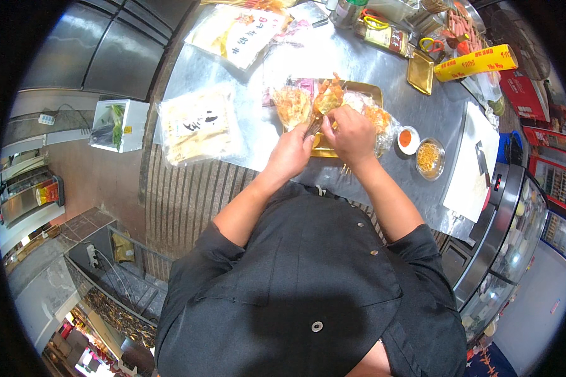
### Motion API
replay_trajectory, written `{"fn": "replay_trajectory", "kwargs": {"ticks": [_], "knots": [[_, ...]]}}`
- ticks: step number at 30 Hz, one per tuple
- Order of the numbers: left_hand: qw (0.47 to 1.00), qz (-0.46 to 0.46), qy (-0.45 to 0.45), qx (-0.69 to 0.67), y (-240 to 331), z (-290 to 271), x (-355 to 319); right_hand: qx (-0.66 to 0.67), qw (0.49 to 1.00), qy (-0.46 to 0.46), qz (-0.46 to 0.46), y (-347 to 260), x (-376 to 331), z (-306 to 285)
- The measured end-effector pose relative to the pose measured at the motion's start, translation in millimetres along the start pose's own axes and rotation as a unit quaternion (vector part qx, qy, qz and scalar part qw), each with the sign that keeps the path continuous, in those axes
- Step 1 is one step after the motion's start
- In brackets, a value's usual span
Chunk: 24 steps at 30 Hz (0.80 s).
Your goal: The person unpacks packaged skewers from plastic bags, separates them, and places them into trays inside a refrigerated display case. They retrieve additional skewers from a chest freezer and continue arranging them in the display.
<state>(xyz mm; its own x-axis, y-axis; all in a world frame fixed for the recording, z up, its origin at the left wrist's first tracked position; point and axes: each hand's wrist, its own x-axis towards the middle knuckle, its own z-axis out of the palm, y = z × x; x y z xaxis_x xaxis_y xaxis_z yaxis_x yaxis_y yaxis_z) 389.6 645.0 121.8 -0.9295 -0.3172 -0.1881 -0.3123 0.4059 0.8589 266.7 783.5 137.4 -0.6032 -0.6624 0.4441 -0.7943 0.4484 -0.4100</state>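
My left hand (pixel 289 154) is closed around the thin sticks of a bunch of food skewers (pixel 328 97), browned pieces at their top. Close beside it, my right hand (pixel 353 135) is closed, its fingertips pinched together at the skewers. What lies between those fingertips is hidden. Both hands are over a gold tray (pixel 376 93) on the metal table (pixel 248 94). Left of the bunch is an orange-brown bunch of food in clear wrap (pixel 292 105). A similar orange wrapped bunch (pixel 378 118) lies at the tray's right side.
Flat bags of pale food (pixel 201 125) lie on the left. To the right are a white dish of red powder (pixel 409 139), a bowl of yellow shreds (pixel 429 158) and a white board (pixel 466 173) with a knife (pixel 482 157). A yellow box (pixel 476 63) and scissors (pixel 431 44) are behind.
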Motion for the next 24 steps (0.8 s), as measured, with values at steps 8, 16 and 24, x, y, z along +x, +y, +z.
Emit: {"fn": "replay_trajectory", "kwargs": {"ticks": [8,16,24], "knots": [[0.999,-0.020,-0.018,0.021,-5.5,-5.2,-1.3,0.081,0.993,0.006,0.083,8.3,-3.5,5.6],[0.992,0.007,-0.085,-0.092,-22.7,-12.3,3.6,0.248,0.918,0.063,0.302,32.7,-7.1,1.5],[0.965,-0.079,-0.140,-0.206,-40.2,-26.0,5.4,0.281,0.888,0.136,0.338,63.6,-15.3,-7.1]]}}
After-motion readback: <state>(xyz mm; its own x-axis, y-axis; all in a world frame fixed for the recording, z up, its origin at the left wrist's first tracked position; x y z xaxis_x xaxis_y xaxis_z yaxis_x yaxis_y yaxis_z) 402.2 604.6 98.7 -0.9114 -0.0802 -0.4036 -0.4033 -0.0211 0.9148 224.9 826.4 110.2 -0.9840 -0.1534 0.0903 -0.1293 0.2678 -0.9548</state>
